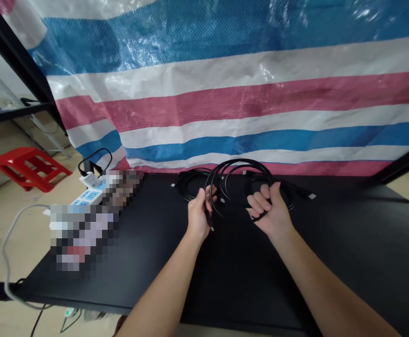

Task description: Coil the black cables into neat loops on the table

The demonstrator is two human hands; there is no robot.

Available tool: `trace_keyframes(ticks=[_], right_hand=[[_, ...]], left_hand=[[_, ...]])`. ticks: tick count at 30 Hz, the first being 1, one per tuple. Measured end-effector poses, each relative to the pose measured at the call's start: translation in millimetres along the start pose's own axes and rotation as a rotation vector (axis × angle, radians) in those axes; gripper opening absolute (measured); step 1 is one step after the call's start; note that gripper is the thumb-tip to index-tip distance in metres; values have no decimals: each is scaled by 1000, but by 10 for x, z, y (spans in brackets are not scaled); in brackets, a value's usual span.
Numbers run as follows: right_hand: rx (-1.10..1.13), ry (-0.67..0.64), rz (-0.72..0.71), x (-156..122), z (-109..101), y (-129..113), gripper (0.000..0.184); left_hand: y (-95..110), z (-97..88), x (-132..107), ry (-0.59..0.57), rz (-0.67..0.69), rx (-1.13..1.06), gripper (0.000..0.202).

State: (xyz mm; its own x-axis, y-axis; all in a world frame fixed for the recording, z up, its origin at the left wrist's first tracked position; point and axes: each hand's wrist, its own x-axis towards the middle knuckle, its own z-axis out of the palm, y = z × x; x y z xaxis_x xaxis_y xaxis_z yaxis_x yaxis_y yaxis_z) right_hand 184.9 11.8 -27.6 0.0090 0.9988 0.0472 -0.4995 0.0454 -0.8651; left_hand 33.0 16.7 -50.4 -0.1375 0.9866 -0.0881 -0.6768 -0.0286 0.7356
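Between my two hands a black cable arches in several loose loops above the table. My left hand is closed around one side of it, and a plug end hangs below the fingers. On the other side my right hand wraps its fingers round the cable, thumb up. Behind my left hand lies a coiled black cable with a small white tag. Another coil, partly hidden by my right hand, lies behind it, also with a white tag.
Everything rests on a black table. A striped plastic sheet hangs along its back edge. At the left stand a white power strip with a plugged-in adapter and a blurred-out patch. A red stool is on the floor beyond.
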Motion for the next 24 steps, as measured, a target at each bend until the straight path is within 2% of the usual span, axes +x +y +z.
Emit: trace_keyframes(ticks=[3, 5, 8, 10, 12, 15, 18, 21, 24], right_hand=[[-24, -12, -3, -6, 17, 73, 68], [-39, 28, -3, -1, 51, 152, 68], [-127, 198, 9, 18, 94, 268, 66], [-279, 365, -1, 32, 110, 322, 62], [-480, 465, -60, 51, 127, 343, 59], [-754, 407, -189, 101, 200, 318, 53], [-891, 298, -235, 177, 339, 283, 49], [-860, 284, -215, 256, 453, 296, 45], [-773, 348, -184, 309, 448, 355, 50]], left_hand=[[-4, 12, -42, -97, -74, -2, 52], [3, 3, -47, -99, -92, -2, 43], [3, -23, -17, -45, -87, -4, 26], [-9, -45, 25, 5, -56, -13, 28], [-27, -73, 79, 63, 2, -15, 35], [-47, -125, 157, 152, 98, 15, 30], [-28, -165, 199, 204, 130, 49, 20], [21, -165, 200, 204, 64, 20, 19], [46, -142, 191, 203, 31, 3, 22]])
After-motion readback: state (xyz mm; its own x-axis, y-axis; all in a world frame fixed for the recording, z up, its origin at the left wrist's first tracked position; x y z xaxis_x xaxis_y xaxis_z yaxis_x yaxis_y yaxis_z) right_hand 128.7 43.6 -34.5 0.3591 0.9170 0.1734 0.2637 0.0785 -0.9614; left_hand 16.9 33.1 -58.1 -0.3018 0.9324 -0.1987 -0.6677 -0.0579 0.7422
